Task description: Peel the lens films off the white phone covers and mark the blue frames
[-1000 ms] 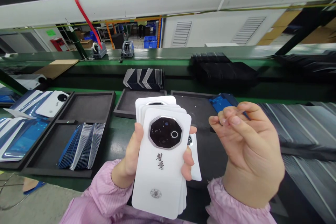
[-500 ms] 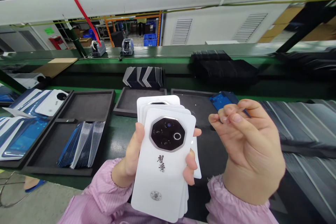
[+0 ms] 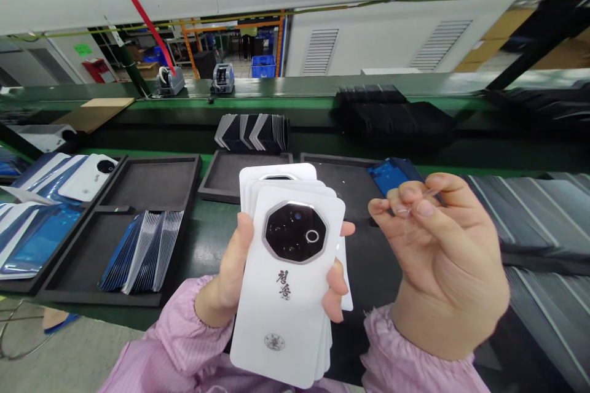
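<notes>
A small stack of white phone back covers (image 3: pixel 283 313) is gripped in my left hand (image 3: pixel 233 270), thumb along the left edge and fingertips curling round the right. The top cover has a dark octagonal camera window with a silver rim, black lettering and a round emblem. To the right of the stack, my right hand (image 3: pixel 442 258) is raised, its thumb and fingers pinching a thin piece of clear film (image 3: pixel 408 212). How far the film reaches behind the fingers is hidden.
At left, a dark tray (image 3: pixel 69 258) holds a fan of blue-and-white panels (image 3: pixel 142 252); more covers (image 3: pixel 90 177) lie beyond it. Dark folded panels (image 3: pixel 251 133) stand behind. Blue pieces (image 3: pixel 389 177) lie behind my right hand, grey panels (image 3: pixel 530 209) at right. Tape dispensers (image 3: pixel 224 78) sit on the shelf.
My right hand has shifted slightly to the right, and the clear film shows more plainly between its fingers. The left hand and the stack stay almost still.
</notes>
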`<state>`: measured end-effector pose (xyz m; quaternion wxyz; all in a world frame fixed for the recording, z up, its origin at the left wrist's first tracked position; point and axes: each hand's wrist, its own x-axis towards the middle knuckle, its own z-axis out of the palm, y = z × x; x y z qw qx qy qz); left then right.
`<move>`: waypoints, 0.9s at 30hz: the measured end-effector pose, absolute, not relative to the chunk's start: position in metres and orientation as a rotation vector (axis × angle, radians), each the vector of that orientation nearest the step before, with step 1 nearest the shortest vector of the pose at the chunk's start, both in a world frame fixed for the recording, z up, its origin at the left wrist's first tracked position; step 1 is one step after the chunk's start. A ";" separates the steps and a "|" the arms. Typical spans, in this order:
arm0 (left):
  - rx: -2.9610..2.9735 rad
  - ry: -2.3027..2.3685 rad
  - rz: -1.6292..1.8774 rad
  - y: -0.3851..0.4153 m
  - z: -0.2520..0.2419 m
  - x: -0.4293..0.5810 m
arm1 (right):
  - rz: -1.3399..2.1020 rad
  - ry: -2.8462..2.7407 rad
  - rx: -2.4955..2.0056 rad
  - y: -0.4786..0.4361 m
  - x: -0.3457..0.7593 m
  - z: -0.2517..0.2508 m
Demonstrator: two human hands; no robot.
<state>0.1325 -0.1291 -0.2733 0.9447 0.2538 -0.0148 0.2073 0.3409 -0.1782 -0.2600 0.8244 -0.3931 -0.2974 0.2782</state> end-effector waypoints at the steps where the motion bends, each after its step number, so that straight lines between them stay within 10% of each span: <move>1: 0.518 -0.030 0.423 -0.129 -0.273 0.133 | 0.593 -0.623 -0.838 -0.178 0.341 -0.260; 27: 0.526 -0.032 0.492 -0.133 -0.270 0.133 | 0.624 -0.538 -0.859 -0.177 0.336 -0.254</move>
